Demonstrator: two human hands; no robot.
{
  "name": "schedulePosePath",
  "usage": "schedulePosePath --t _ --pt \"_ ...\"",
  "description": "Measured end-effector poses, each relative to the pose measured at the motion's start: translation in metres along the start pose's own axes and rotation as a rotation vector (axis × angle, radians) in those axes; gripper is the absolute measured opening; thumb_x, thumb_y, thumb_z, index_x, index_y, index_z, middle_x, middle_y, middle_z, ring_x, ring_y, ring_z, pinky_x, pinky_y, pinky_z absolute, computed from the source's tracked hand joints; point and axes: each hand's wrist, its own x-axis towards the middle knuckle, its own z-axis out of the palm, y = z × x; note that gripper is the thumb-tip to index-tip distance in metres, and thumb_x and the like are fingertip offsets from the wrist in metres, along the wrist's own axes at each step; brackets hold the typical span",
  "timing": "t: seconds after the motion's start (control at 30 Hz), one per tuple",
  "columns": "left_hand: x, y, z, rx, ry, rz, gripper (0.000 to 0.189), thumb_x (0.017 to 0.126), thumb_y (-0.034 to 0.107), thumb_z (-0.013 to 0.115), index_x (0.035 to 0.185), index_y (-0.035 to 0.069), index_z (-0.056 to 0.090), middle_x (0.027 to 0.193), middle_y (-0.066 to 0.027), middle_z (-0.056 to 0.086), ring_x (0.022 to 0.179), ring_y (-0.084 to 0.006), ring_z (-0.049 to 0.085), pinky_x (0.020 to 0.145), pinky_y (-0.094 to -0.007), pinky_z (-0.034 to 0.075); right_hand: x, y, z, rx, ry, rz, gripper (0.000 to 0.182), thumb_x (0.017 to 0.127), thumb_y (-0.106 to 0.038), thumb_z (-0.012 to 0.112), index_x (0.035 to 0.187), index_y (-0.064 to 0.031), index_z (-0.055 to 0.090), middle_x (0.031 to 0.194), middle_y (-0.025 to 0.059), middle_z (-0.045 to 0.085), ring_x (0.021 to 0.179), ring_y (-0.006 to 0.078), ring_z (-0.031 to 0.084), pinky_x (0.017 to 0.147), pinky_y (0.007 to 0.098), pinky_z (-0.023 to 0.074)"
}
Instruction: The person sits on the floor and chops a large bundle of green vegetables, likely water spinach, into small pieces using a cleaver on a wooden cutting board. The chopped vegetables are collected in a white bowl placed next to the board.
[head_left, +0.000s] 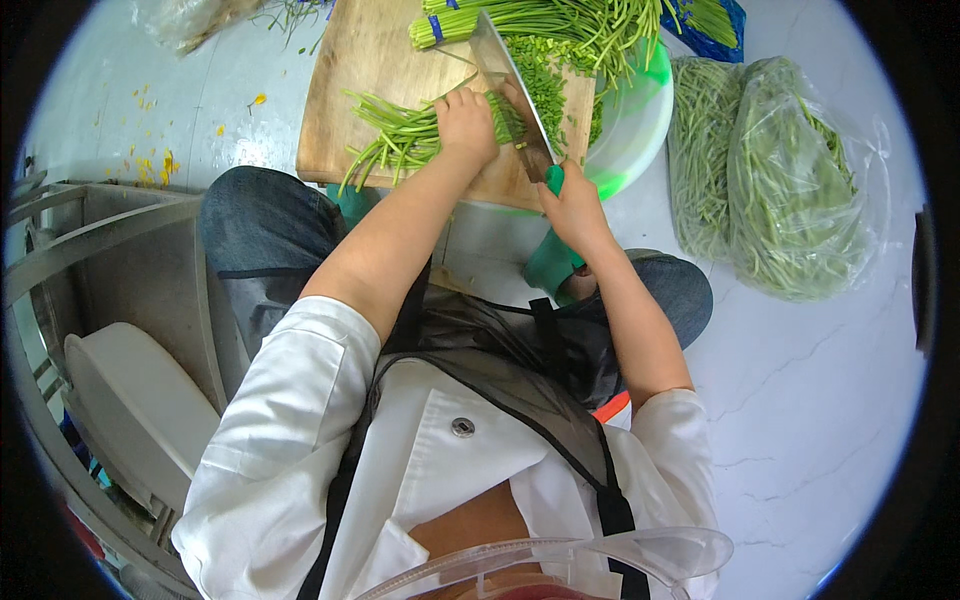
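My left hand (466, 126) presses down on a bunch of green stalks (397, 133), perhaps garlic scapes, lying across the wooden cutting board (367, 60). Its fingertips are close to the blade of a broad cleaver (514, 97). My right hand (576, 206) grips the cleaver's green handle, with the blade pointing away from me over the cut end of the bunch. Chopped green pieces (546, 90) are heaped right of the blade. More long stalks (525, 26), tied with blue bands, lie at the board's far side.
A pale plastic basin (637, 124) sits under the board's right edge. Right of it, plastic bags of green stalks (795, 187) rest on the floor. A blue bag (731, 37) is beyond them. Yellow scraps (166, 166) lie on the floor at left, near a metal rack (142, 255) with a white tub (142, 390).
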Motion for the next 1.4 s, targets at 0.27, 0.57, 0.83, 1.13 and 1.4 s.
schedulePosePath --t 0.27,0.57,0.83,1.13,1.4 --pt "-0.003 -0.003 0.002 0.009 0.022 -0.015 0.056 0.064 0.028 0.07 0.11 0.002 0.05 0.111 -0.0119 0.048 0.107 -0.0272 0.045 0.09 -0.0422 0.034 -0.025 -0.003 -0.04 0.093 -0.364 0.339 0.036 0.08 -0.016 0.059 0.103 0.009 0.047 0.092 0.0311 0.058 0.091 0.0446 0.056 0.076 0.0462 0.0451" --pt "-0.002 -0.006 0.004 -0.01 0.038 0.025 0.062 0.06 0.033 0.075 0.11 0.005 0.05 0.109 -0.0099 0.051 0.107 -0.0282 0.046 0.092 -0.0423 0.035 0.026 0.033 0.045 -0.116 -0.032 0.001 0.038 0.08 -0.015 0.061 0.102 0.012 0.046 0.071 0.0193 0.059 0.053 0.0271 0.059 0.047 0.0371 0.0472" --pt "-0.01 -0.002 -0.021 -0.015 -0.093 -0.053 0.079 0.06 0.039 0.074 0.124 0.005 0.042 0.124 -0.015 0.044 0.123 -0.0445 0.031 0.103 -0.0555 0.022 0.014 0.051 0.001 0.229 -0.073 0.327 0.026 0.081 -0.015 0.061 0.091 0.0039 0.046 0.056 0.0091 0.051 0.04 0.0169 0.051 0.038 0.0304 0.0414" --pt "-0.012 -0.002 -0.02 -0.007 -0.101 -0.038 0.08 0.06 0.039 0.073 0.125 0.005 0.041 0.123 -0.0132 0.044 0.121 -0.0393 0.036 0.102 -0.0552 0.023 -0.005 0.047 0.004 0.231 -0.07 0.336 0.035 0.077 -0.019 0.063 0.098 0.0064 0.051 0.077 0.0246 0.059 0.076 0.0389 0.06 0.066 0.0418 0.0466" --pt "0.004 -0.017 -0.019 0.063 -0.05 0.261 0.074 0.055 0.033 0.076 0.117 0.007 0.046 0.12 -0.008 0.048 0.116 -0.0281 0.044 0.101 -0.0558 0.027 -0.024 0.039 -0.007 0.46 -0.114 0.477 0.028 0.082 -0.011 0.06 0.098 0.0067 0.045 0.057 0.0069 0.051 0.043 0.0141 0.049 0.038 0.0291 0.0408"
